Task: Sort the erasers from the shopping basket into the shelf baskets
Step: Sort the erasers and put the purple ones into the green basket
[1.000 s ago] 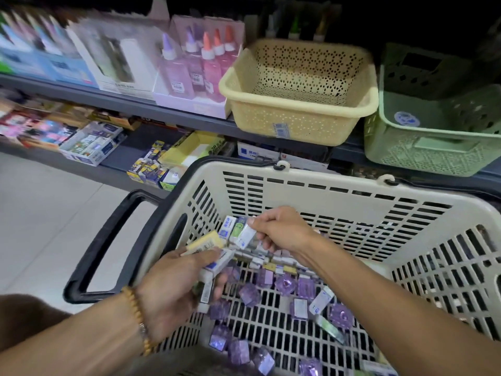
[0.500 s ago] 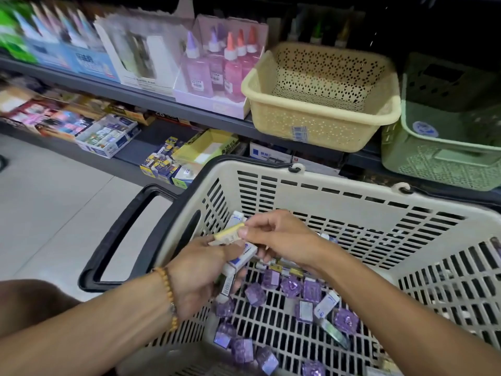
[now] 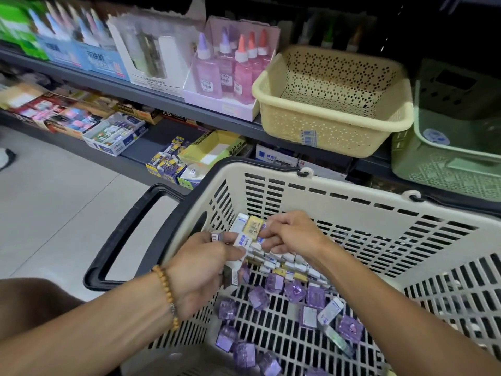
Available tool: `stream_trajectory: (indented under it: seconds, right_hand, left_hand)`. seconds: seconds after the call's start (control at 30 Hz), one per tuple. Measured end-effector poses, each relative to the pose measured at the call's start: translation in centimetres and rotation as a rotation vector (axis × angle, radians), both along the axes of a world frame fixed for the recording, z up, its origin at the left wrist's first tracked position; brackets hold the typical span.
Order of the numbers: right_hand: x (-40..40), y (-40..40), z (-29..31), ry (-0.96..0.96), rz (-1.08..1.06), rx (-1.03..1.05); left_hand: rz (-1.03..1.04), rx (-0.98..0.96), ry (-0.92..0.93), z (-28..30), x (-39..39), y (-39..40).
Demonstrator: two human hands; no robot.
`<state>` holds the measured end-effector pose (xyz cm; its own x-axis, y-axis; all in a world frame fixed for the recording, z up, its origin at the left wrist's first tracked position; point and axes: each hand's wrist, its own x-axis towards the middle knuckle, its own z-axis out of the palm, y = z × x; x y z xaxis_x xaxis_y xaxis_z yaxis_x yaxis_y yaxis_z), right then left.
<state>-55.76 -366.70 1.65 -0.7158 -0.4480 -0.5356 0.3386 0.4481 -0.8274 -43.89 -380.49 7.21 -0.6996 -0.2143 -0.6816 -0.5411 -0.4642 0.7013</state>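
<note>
A: Eyes on the boxed erasers (image 3: 245, 234): a small stack of white and yellow sleeves held over the near-left corner of the shopping basket (image 3: 339, 204).

B: The left hand (image 3: 200, 270) is curled round that stack, thumb across the top. The right hand (image 3: 291, 234) meets it from the other side, fingertips pinching the yellow-sleeved eraser (image 3: 253, 226) at the top of the bundle.

A: So both hands are together on one bundle. More boxed erasers (image 3: 284, 263) lie in a row just beneath the hands, and purple wrapped erasers (image 3: 294, 291) are scattered over the floor of the basket nearer the person.

B: To my eye this is the gathering step. Done well, it means squaring the sleeves so none slips from the left hand's grip, and keeping one kind per handful.

A: And the targets? The cream shelf basket (image 3: 333, 104) sits on the shelf beyond the hands, the green shelf basket (image 3: 444, 158) beyond and to their right. Nothing shows in the cream one; the green one is too dark to tell.

B: I'd guess a short lift forward over the rim, with the bundle kept level.
</note>
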Motion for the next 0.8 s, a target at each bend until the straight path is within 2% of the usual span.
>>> stream_trajectory:
  seconds: [0.07, 0.23, 0.4, 0.47, 0.6, 0.73, 0.8]
  right_hand:
    - [0.7, 0.5, 0.8, 0.054, 0.054, -0.024]
    - [2.1, 1.1, 2.8, 0.043, 0.197, -0.107]
    - [0.9, 2.5, 2.6, -0.094, -0.034, -0.189]
    - [0.2, 3.4, 2.1, -0.093, -0.109, -0.147]
    - [0.1, 3.5, 0.7, -0.055, -0.095, 0.013]
    - [0.5, 2.0, 0.3, -0.05, -0.102, 0.004]
    - [1.0, 1.9, 0.8, 0.015, -0.056, 0.014]
  left_hand:
    - [-0.015, -0.024, 0.014, -0.1, -0.2, 0.2]
    - [-0.073, -0.078, 0.055, -0.3, -0.8, 0.7]
    - [-0.114, -0.022, 0.001, -0.5, -1.0, 0.5]
    - [-0.111, -0.011, -0.008, -0.7, -1.0, 0.3]
    - [-0.115, -0.024, 0.041, -0.9, -1.1, 0.2]
    - [0.011, 0.003, 0.046, -0.8, -1.3, 0.5]
    - [0.061, 0.008, 0.05, -0.7, -1.5, 0.6]
